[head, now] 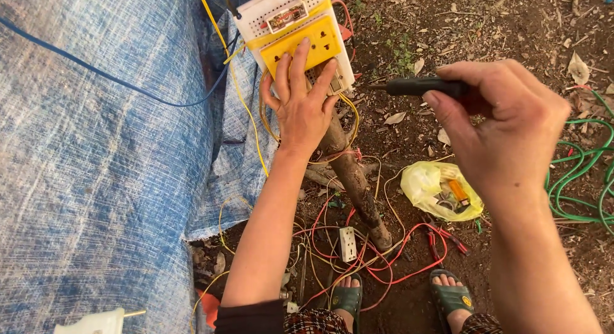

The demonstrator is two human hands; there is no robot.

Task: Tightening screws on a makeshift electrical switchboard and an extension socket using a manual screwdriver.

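Left hand (302, 107) lies flat on a yellow socket panel (306, 45), fingers (298, 62) spread and pressed against its face, thumb out to the side toward the yellow wires; the hand presses rather than grips. The panel sits on a white perforated board (281, 7) fixed at the top of a rough wooden stake (355, 180) that runs down into the dirt. Right hand (505, 129) is raised to the right of the board, fingers curled tight around a black-handled screwdriver (422, 86), held roughly level with its tip pointing left toward the board's right edge; whether the tip touches cannot be told. Yellow wires (252, 126) loop from the panel down past the left wrist, and a blue cable (109, 75) crosses the blue tarp (96, 180) that covers the left side of the view. On the ground at the foot of the stake lies a white outlet block (347, 243) in a tangle of red wires (409, 270). Just right of the stake, below the right hand, is a yellow plastic bag (428, 187) with small parts inside, an orange piece visible. Green hose or cable (582, 174) coils at the right edge. Two feet in green sandals (451, 299) show at the bottom, either side of the red wires. A white plug (96, 322) rests at the lower left on the tarp.
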